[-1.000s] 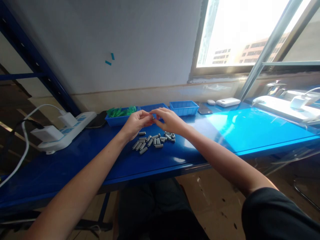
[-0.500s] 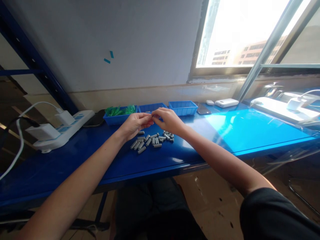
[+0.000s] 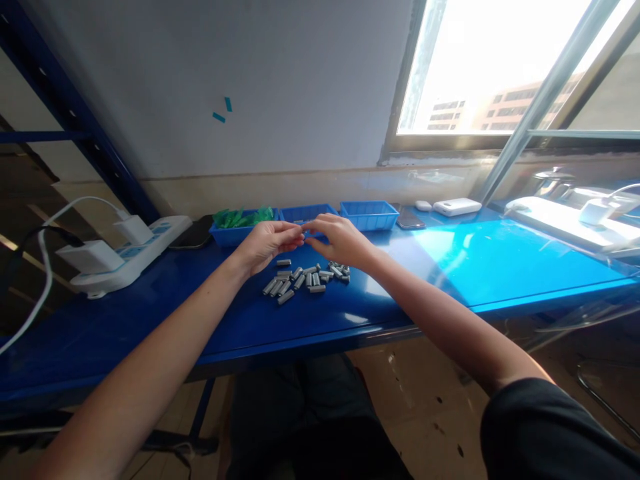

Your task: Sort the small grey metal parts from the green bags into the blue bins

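My left hand (image 3: 270, 245) and my right hand (image 3: 337, 239) meet fingertip to fingertip above the blue tabletop. Both are closed in a pinch around something small, mostly hidden by the fingers; only a tiny greyish bit shows between them. Just below the hands, several short silver metal cylinders (image 3: 285, 288) lie loose in a pile on the table. Behind the hands stand a blue bin (image 3: 235, 235) with green pieces in it and a middle blue bin (image 3: 307, 212), partly covered by my right hand. A third blue bin (image 3: 369, 217) sits to the right.
A white power strip (image 3: 131, 263) with plugs and cables lies at the left, beside a dark phone (image 3: 195, 233). Another phone (image 3: 411, 218) and a white box-like device (image 3: 457, 207) rest along the wall. The table's front edge (image 3: 310, 343) runs near my lap.
The fingertips have shifted slightly against each other, and a little more of a gap shows between the hands. The whole view has moved slightly; the cylinders and bins stay in place.
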A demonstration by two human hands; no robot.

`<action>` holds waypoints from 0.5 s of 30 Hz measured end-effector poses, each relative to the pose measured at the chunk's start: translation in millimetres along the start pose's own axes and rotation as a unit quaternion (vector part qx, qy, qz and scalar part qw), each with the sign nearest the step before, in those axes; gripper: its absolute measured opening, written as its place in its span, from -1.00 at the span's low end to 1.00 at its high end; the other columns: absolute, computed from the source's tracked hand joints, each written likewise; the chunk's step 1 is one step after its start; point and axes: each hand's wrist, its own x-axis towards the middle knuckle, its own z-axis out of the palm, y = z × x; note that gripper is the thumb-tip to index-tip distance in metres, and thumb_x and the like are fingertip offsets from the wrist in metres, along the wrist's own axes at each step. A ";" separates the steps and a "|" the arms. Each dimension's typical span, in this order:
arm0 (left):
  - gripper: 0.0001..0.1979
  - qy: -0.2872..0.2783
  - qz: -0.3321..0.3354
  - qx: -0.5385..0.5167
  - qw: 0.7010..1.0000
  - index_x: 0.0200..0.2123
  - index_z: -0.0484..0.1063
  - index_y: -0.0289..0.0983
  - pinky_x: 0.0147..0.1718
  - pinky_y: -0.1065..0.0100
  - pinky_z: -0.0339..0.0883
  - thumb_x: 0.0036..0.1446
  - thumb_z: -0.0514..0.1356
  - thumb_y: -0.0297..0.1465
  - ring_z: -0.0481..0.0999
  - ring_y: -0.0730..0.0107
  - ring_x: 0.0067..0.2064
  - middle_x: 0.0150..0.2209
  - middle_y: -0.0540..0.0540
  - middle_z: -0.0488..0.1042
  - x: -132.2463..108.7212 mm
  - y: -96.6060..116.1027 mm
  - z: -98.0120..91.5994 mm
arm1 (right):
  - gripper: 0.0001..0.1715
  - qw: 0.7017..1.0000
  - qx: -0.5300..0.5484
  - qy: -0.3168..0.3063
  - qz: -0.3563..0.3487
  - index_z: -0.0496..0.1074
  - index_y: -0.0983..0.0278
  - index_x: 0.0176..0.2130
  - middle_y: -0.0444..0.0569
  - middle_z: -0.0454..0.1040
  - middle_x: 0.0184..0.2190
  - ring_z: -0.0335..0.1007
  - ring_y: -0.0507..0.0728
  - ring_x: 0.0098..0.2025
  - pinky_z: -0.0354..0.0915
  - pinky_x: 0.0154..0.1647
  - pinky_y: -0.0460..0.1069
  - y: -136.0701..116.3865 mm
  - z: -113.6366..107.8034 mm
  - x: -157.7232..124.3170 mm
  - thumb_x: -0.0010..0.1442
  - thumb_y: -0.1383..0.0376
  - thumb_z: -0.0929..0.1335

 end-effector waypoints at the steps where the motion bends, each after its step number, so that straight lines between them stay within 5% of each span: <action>1: -0.60 -0.007 0.001 0.005 1.000 -0.33 0.56 -0.34 -0.27 0.38 0.40 -0.22 0.46 -0.20 0.54 0.39 -0.33 -0.37 -0.13 0.58 -0.5 0.1 0.7 | -0.71 1.000 -0.013 0.008 -0.002 0.48 0.33 -0.11 0.05 0.50 -0.25 0.36 0.14 -0.20 0.22 -0.13 -0.02 -1.0 1.3 -0.3 0.23 0.35 0.25; 7: -0.52 -0.021 0.049 0.120 0.991 -0.20 0.53 -0.33 -0.21 0.29 0.39 0.00 0.28 -0.04 0.55 0.28 -0.24 -0.29 -0.18 0.58 -5.8 -0.1 13.7 | -0.73 0.996 -0.054 0.075 0.020 0.45 0.30 -0.16 0.02 0.50 -0.29 0.36 0.12 -0.22 0.20 -0.12 -0.02 6.1 -19.3 0.8 0.30 0.26 0.22; 11: -0.64 -0.035 0.140 0.366 0.919 -0.18 0.54 -0.29 -0.21 0.30 0.36 0.07 0.23 -0.16 0.55 0.25 -0.25 -0.30 -0.13 0.59 -4.7 -3.1 33.5 | -0.65 0.939 -0.160 0.207 0.222 0.41 0.31 -0.05 0.07 0.50 -0.25 0.39 0.20 -0.14 0.20 -0.07 0.06 47.6 -38.6 -5.2 0.32 0.26 0.16; 15: -0.78 -0.122 0.197 0.484 0.844 -0.27 0.56 -0.27 -0.22 0.35 0.34 0.09 0.17 -0.31 0.55 0.27 -0.25 -0.29 -0.10 0.59 -2.8 -7.4 49.1 | -0.64 0.907 -0.202 0.107 0.354 0.44 0.33 -0.05 0.12 0.52 -0.22 0.42 0.30 -0.12 0.24 -0.09 0.13 90.5 -35.3 -19.4 0.19 0.24 0.28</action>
